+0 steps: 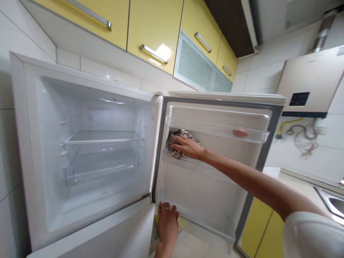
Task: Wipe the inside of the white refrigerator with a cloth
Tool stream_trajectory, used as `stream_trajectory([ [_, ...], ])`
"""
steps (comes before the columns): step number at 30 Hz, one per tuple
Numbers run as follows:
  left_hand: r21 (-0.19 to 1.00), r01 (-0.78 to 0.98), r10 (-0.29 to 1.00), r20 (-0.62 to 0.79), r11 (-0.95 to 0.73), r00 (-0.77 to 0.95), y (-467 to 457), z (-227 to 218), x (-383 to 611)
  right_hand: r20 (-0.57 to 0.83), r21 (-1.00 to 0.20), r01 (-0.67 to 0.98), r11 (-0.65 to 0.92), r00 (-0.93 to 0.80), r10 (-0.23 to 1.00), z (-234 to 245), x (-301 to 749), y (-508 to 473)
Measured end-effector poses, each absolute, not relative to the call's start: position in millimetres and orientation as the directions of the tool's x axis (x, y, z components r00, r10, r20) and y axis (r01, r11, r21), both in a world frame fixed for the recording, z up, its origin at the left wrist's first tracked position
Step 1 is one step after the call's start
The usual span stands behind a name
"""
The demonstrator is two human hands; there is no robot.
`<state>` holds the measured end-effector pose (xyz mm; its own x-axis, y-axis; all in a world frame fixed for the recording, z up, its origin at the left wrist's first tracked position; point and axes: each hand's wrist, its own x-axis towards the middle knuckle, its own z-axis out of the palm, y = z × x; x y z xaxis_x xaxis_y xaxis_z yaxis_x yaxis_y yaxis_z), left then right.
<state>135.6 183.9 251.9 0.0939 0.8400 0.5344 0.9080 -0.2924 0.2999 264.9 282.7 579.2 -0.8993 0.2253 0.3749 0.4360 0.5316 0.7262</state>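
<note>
- The person's right hand (189, 146) grasps a bunched, patterned cloth (185, 132), its fingers bent over the folds.
- That cloth is at the hinge end of the open refrigerator door (204, 195), on the door's inner side, where it meets the clear middle shelf (212, 171) and sits just below the top shelf (199, 124).
- The left hand (168, 222) is lower down, back upward and fingers bent, near the hinge end of the door's bottom shelf (201, 222) (a ring shows on one finger); whether it grips an edge or merely rests there, one cannot tell.
- The right arm stretches across the door from a pale sleeve (309, 233).
- Toward the far end of the top shelf, well apart from the cloth, is a reddish, rounded object (240, 132), too blurred to name.
- Left of the door stands the open compartment (88, 200), with a flat shelf (104, 136) above a clear tray (104, 166); a closed white lower door (113, 233) lies beneath.
- Yellow wall cupboards (156, 25) with metal handles run overhead, some with frosted panels.
- On the right, a water heater (309, 82) hangs on the tiled wall above some hoses (303, 129); below are a counter (295, 182), a sink (331, 200) and yellow base cupboards (258, 224).
</note>
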Motion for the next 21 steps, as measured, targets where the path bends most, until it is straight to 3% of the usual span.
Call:
stream_trajectory([
  [4,0.355,0.89,0.883,0.458,-0.287,0.103,176,269,132,0.394,0.658,0.561,0.501,-0.825,0.406,583,312,246],
  [13,0.376,0.875,0.887,0.445,-0.306,0.119,176,274,135,0.47,0.286,0.855,0.432,-0.518,0.714,587,415,165],
  [17,0.353,0.893,0.9,0.42,-0.279,0.115,175,278,139,0.54,0.151,0.85,0.504,-0.498,0.679,590,440,148],
  [21,0.338,0.903,0.912,0.392,-0.265,0.12,175,281,139,0.741,0.104,0.761,0.641,-0.489,0.46,593,439,114],
])
